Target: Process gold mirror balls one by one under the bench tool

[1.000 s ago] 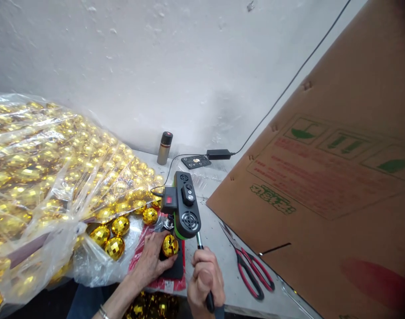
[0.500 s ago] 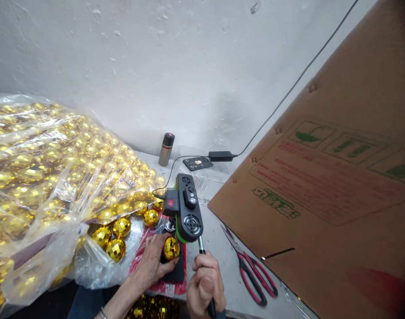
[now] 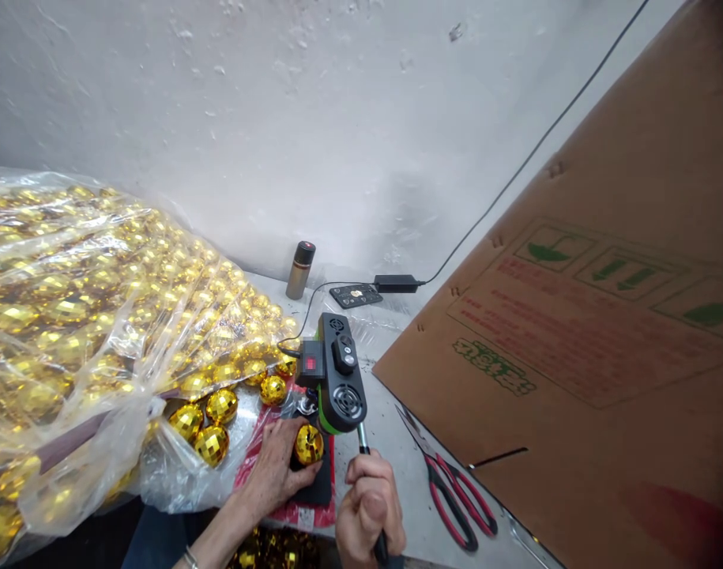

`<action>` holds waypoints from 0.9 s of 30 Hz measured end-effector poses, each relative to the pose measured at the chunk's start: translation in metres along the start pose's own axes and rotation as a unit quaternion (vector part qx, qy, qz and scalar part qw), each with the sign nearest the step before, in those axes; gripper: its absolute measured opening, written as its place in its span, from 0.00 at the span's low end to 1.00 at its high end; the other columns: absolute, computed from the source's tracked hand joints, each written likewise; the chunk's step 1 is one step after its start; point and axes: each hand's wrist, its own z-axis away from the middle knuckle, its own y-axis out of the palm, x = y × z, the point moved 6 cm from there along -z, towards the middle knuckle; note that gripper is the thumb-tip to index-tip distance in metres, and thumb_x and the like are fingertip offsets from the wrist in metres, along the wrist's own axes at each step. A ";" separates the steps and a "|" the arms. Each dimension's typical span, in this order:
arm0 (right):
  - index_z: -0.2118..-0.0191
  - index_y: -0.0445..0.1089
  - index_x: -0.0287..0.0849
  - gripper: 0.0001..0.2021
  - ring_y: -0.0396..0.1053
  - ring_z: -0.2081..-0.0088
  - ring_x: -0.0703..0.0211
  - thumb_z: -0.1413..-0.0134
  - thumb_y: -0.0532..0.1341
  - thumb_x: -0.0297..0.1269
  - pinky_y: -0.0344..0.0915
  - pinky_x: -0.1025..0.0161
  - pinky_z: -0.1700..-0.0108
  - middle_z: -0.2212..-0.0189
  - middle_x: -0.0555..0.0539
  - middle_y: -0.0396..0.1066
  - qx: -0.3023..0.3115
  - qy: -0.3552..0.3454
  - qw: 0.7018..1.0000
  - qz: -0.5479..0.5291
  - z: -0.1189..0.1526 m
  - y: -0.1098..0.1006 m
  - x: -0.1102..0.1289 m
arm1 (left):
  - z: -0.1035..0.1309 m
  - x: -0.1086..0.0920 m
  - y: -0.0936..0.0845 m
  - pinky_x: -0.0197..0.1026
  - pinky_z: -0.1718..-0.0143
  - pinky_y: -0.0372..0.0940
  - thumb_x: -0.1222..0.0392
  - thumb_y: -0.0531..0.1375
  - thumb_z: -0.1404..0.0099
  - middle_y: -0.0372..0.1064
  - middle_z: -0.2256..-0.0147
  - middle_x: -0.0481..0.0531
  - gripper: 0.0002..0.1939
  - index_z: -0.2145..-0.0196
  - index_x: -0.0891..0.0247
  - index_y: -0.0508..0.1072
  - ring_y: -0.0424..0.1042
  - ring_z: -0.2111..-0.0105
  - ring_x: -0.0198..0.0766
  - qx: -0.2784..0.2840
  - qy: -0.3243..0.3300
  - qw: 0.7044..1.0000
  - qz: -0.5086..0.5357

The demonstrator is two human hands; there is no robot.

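A shiny gold faceted ball ornament [image 3: 309, 445] is held between the thumb and fingers of my left hand [image 3: 275, 466], close under the front end of a small black and green machine [image 3: 342, 371]. My right hand [image 3: 370, 502] is wrapped round the black grip of a metal lever [image 3: 363, 436] at the machine's right side. Several loose gold balls [image 3: 212, 444] lie left of my left hand. A black base plate [image 3: 314, 491] on red plastic sheeting [image 3: 287, 512] is below the held ball. The machine's underside is hidden.
A large clear bag of gold balls [image 3: 100, 316] fills the left. Scissors with red and black handles [image 3: 456, 494] lie right of the lever, beside a big cardboard box [image 3: 551, 356]. Behind stand a bottle [image 3: 300, 269], a phone [image 3: 355, 296] and a power adapter [image 3: 396, 283] with its cable.
The whole view has shifted slightly. Both hands keep their grips, on the ball and on the lever, with no clear movement relative to the machine.
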 end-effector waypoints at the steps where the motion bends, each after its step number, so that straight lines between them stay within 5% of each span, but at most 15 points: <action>1: 0.74 0.58 0.46 0.23 0.62 0.76 0.64 0.21 0.48 0.39 0.67 0.60 0.54 0.76 0.57 0.64 -0.004 0.004 1.000 -0.003 0.000 0.000 0.000 | 0.000 0.000 0.000 0.63 0.43 0.70 0.58 0.68 0.40 0.79 0.47 0.61 0.28 0.42 0.59 0.74 0.76 0.47 0.59 -0.002 -0.001 1.000 -0.001; 13: 0.75 0.59 0.45 0.23 0.63 0.76 0.65 0.22 0.49 0.37 0.67 0.59 0.54 0.77 0.57 0.64 -0.010 -0.008 1.000 -0.023 0.004 -0.002 -0.009 | 0.000 0.000 0.002 0.62 0.44 0.70 0.59 0.69 0.40 0.79 0.48 0.61 0.27 0.43 0.60 0.74 0.76 0.48 0.59 -0.009 -0.008 1.000 -0.009; 21: 0.71 0.62 0.45 0.20 0.69 0.72 0.63 0.22 0.48 0.32 0.70 0.56 0.51 0.73 0.54 0.69 0.039 -0.054 0.997 0.024 0.027 -0.003 -0.017 | 0.000 0.002 0.004 0.63 0.43 0.70 0.58 0.69 0.39 0.78 0.46 0.62 0.27 0.43 0.60 0.75 0.76 0.46 0.59 -0.007 -0.009 1.000 0.005; 27: 0.70 0.67 0.45 0.19 0.70 0.72 0.63 0.22 0.51 0.37 0.70 0.61 0.62 0.72 0.53 0.70 0.066 -0.093 0.993 0.020 0.025 0.000 -0.016 | -0.004 0.002 0.003 0.61 0.43 0.70 0.55 0.70 0.38 0.79 0.48 0.60 0.26 0.43 0.59 0.74 0.76 0.48 0.58 -0.004 0.002 1.000 0.011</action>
